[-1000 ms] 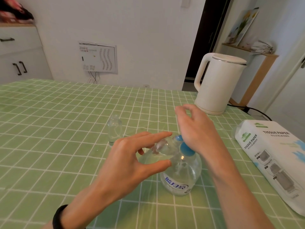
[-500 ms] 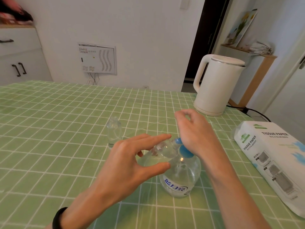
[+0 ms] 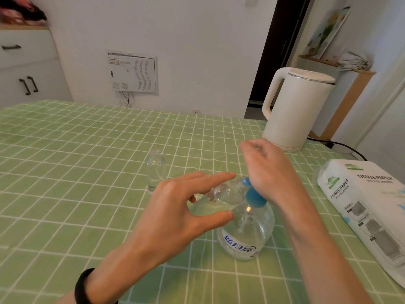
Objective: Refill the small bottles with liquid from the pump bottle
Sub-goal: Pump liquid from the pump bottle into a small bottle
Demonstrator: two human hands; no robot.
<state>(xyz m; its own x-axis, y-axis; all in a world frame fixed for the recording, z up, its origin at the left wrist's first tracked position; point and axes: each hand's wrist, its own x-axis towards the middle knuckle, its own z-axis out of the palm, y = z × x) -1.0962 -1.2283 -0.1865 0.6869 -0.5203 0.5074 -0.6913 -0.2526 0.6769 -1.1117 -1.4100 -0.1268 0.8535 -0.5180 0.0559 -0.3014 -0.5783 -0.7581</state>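
Farthest left, upright on the green checked tablecloth (image 3: 87, 194) and apart from both hands: a spare small bottle (image 3: 155, 170). Next, left hand (image 3: 175, 216) reaching in from below, forefinger and thumb pinching a tilted small bottle (image 3: 221, 198), neck toward the blue pump head (image 3: 255, 198). Beneath, pump bottle (image 3: 245, 235) standing on the cloth. Then right hand (image 3: 269, 172), heel pressing down on that pump head, fingers loosely curled, holding nothing.

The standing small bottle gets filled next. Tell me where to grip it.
Pinch the small bottle round its straight body, below the narrow neck, probably from its near side: it stands upright, clear of the pump bottle.
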